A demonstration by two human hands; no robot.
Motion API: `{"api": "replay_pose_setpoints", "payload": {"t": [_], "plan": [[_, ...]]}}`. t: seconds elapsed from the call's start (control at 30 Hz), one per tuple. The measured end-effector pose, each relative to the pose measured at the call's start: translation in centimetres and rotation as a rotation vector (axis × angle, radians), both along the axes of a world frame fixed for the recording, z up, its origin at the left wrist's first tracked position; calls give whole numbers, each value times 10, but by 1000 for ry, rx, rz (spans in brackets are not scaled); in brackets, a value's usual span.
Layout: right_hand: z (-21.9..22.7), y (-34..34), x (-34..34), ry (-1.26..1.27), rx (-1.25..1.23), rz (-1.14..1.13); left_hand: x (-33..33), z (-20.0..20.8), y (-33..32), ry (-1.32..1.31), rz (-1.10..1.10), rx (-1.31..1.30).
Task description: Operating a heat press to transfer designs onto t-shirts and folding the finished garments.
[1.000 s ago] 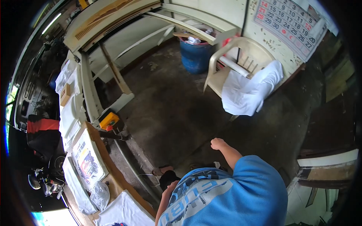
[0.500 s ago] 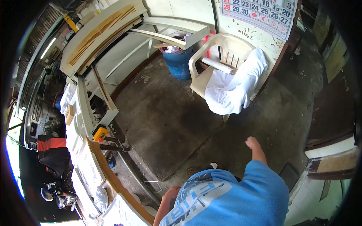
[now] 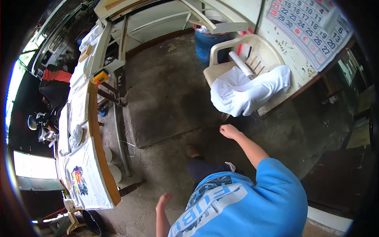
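Note:
My right hand [image 3: 229, 131] hangs in front of the chair over the dark floor, its fingers curled into a loose fist with nothing visible in it. Lower down, my left hand [image 3: 163, 200] is held out beside my body, fingers loosely apart and holding nothing. Nearest to the right hand is a beige plastic armchair [image 3: 215, 71]. White cloth [image 3: 241, 93] drapes over its seat and armrest, and a white roll [image 3: 241, 64] leans on it. To the left of my left hand, a white T-shirt with a colourful print [image 3: 94, 173] lies flat on a long table.
The table's wooden edge [image 3: 94, 118] runs along the left, with a yellow switch box with a red button [image 3: 100, 77] at its far end. A blue barrel [image 3: 205, 47] stands behind the chair. A calendar [image 3: 308, 29] hangs on the wall. A pipe [image 3: 120, 138] lies beside the table.
My view has turned and shifted, bringing the printed T-shirt into sight on the left. My right hand has swung inward toward the chair's front. The left hand has come away from my body.

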State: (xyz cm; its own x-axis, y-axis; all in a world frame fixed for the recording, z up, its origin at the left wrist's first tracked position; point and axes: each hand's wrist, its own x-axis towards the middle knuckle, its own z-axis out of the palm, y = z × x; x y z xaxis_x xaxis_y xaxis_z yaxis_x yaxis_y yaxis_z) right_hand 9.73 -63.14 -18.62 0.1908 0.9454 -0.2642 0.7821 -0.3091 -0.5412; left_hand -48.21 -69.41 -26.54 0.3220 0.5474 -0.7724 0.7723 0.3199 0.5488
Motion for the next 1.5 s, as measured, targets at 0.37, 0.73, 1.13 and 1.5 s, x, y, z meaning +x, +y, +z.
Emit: {"api": "replay_pose_setpoints", "payload": {"t": [0.37, 0.73, 1.13, 1.5], "plan": [[14, -88, 115, -7, -189, 69, 53, 28, -171, 333, 483, -380], [78, -125, 441, -333, 105, -868, 510, 71, 5, -44, -155, 469], [75, -105, 498, -282, 376, -570, 679, 194, 26, -241, -281, 334], [197, -71, 287, 511, 659, 209, 765, 171, 15, -552, -80, 844]]}}
